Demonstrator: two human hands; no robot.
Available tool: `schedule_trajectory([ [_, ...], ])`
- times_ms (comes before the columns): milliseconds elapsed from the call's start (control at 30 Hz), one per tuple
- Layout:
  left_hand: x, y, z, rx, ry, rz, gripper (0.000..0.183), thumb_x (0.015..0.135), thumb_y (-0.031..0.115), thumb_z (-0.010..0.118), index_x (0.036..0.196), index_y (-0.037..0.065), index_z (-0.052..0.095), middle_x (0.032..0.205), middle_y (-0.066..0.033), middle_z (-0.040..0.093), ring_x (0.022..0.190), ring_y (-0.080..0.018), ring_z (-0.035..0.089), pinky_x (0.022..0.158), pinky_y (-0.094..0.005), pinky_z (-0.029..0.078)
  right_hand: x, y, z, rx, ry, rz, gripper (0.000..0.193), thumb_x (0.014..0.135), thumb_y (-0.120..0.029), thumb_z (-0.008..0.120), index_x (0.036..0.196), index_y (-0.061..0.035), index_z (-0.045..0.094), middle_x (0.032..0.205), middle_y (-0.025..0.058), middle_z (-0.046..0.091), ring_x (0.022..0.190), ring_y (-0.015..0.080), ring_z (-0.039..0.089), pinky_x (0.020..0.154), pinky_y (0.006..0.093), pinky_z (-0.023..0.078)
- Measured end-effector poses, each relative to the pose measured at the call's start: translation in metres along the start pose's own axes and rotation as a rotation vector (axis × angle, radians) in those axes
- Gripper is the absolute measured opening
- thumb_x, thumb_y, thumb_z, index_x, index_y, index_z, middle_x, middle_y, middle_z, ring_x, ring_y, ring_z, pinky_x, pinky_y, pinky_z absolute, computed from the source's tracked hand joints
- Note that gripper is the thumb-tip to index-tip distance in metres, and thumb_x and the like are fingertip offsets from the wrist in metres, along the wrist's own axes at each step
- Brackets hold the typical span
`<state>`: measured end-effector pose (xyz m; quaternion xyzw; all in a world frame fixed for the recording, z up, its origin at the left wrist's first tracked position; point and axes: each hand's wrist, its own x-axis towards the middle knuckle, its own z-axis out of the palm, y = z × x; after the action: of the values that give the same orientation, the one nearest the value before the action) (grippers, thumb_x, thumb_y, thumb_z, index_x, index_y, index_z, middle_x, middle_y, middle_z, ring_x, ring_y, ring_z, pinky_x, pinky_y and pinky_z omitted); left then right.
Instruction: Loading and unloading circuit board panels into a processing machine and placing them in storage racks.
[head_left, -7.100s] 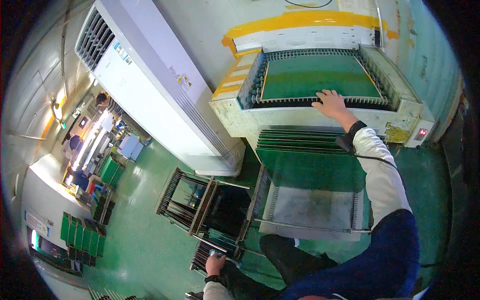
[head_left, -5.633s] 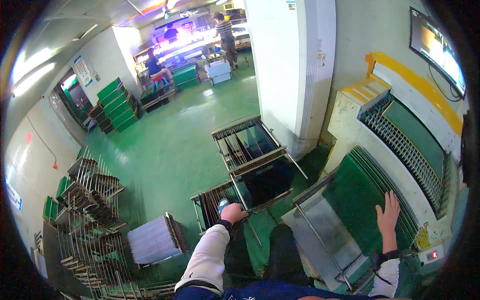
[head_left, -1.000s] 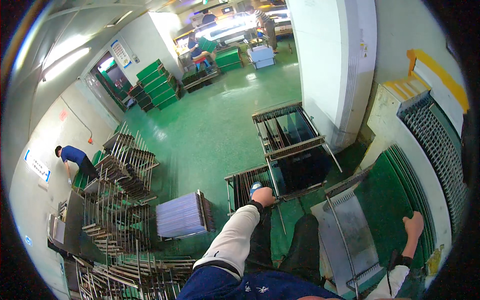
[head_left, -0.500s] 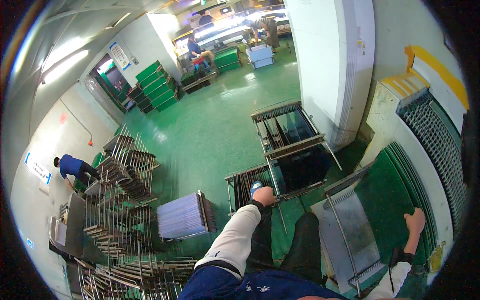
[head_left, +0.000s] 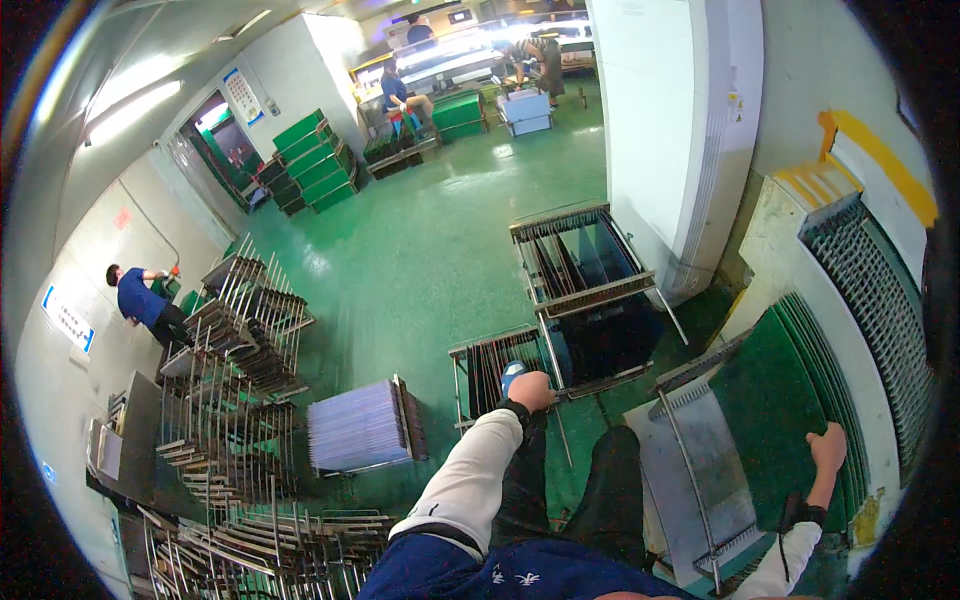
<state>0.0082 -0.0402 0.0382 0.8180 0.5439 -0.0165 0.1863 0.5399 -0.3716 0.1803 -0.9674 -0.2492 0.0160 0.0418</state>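
My right hand (head_left: 826, 448) is closed at the outer edge of a large green panel (head_left: 765, 400), the front one of several green sheets standing close together at the right. Beside that panel a grey plate (head_left: 690, 465) lies behind a metal rod frame. My left hand (head_left: 532, 392) is a fist in front of me, by the corner where a low slotted rack (head_left: 492, 375) meets a taller metal rack (head_left: 585, 297). What its fingers hold, if anything, is hidden. Dark panels stand in the taller rack.
A rack of pale sheets (head_left: 362, 428) stands on the green floor to my left, near many stacked metal racks (head_left: 240, 400). A person in blue (head_left: 145, 300) is beyond them. A white column (head_left: 670, 140) rises ahead right. Green crates (head_left: 315, 165) are stacked far back.
The view has shifted slightly. The person at the left has straightened somewhat and raised an arm. Both my hands keep almost the same place and pose.
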Motion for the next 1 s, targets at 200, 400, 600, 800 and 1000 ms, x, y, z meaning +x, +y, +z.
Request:
schedule_trajectory([
  [200, -0.002, -0.006, -0.001, -0.051, 0.019, 0.012, 0.031, 0.074, 0.032, 0.066, 0.086, 0.003, 0.07, 0.092, -0.0187, 0.068, 0.089, -0.0363, 0.065, 0.078, -0.0458, 0.052, -0.007, -0.008, -0.003, 0.009, 0.002, 0.019, 0.063, 0.069, -0.022, 0.078, 0.123, 0.0001, 0.055, 0.125, 0.0202, 0.057, 0.117, 0.0351, 0.053, 0.098, 0.0435, 0.043],
  [400, -0.004, -0.005, -0.005, -0.044, 0.001, 0.026, 0.032, 0.074, 0.031, 0.065, 0.087, 0.003, 0.07, 0.094, -0.019, 0.068, 0.09, -0.0363, 0.065, 0.079, -0.0456, 0.052, -0.001, 0.001, 0.003, 0.021, 0.017, 0.018, 0.062, 0.069, -0.022, 0.079, 0.122, 0.0002, 0.056, 0.123, 0.0205, 0.058, 0.116, 0.0363, 0.054, 0.097, 0.0447, 0.043],
  [600, -0.003, -0.003, -0.006, -0.06, -0.031, -0.006, 0.031, 0.075, 0.029, 0.064, 0.089, 0.002, 0.07, 0.095, -0.0196, 0.068, 0.091, -0.0365, 0.065, 0.08, -0.0451, 0.052, 0.001, 0.005, 0.007, 0.043, 0.027, 0.011, 0.061, 0.069, -0.021, 0.079, 0.121, 0.0006, 0.055, 0.122, 0.0206, 0.058, 0.115, 0.037, 0.054, 0.096, 0.045, 0.043],
  [800, -0.001, -0.006, -0.003, -0.045, -0.017, 0.013, 0.032, 0.075, 0.031, 0.065, 0.089, 0.003, 0.07, 0.094, -0.0191, 0.068, 0.091, -0.0362, 0.065, 0.079, -0.0453, 0.052, -0.004, -0.001, 0.003, 0.035, 0.028, 0.023, 0.062, 0.07, -0.022, 0.078, 0.123, 0.0007, 0.055, 0.124, 0.0205, 0.057, 0.116, 0.0362, 0.053, 0.097, 0.0441, 0.043],
  [1000, -0.001, -0.006, -0.002, -0.036, -0.017, 0.018, 0.032, 0.074, 0.033, 0.068, 0.087, 0.003, 0.07, 0.093, -0.0187, 0.069, 0.089, -0.0359, 0.066, 0.078, -0.0451, 0.053, -0.004, -0.001, 0.003, 0.012, 0.042, 0.008, 0.062, 0.07, -0.023, 0.078, 0.123, 0.0009, 0.055, 0.124, 0.0204, 0.057, 0.117, 0.0357, 0.053, 0.097, 0.0438, 0.043],
])
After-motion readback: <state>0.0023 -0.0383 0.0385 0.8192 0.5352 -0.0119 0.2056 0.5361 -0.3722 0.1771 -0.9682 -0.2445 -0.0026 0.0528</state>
